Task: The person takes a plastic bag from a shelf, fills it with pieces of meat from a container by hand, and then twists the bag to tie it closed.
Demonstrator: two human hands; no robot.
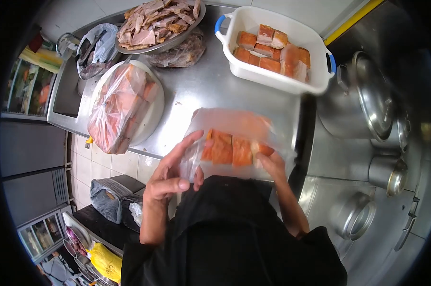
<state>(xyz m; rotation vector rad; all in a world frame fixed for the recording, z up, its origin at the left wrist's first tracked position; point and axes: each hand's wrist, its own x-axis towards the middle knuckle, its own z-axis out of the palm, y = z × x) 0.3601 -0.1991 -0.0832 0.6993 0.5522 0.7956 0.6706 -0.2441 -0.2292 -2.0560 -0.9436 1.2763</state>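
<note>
A clear plastic bag (225, 119) lies at the front edge of the steel table, with orange-brown meat blocks (221, 147) in it. My left hand (170, 171) is at the bag's left side, its fingers apart, with thin plastic beside them. At the bag's right end, my right hand (271, 164) has its fingers closed on a meat block (261, 150). Behind, a white tub (272, 85) with blue handles holds more such blocks. To the left, a filled, knotted plastic bag (118, 107) rests on a round white container (153, 112).
A metal bowl of sliced meat (156, 26) stands at the back left, near a dark bagged item (182, 50) and a grey plastic bag (98, 47). Large lidded pots (354, 107) stand on the right. A yellow bag (106, 261) is at lower left.
</note>
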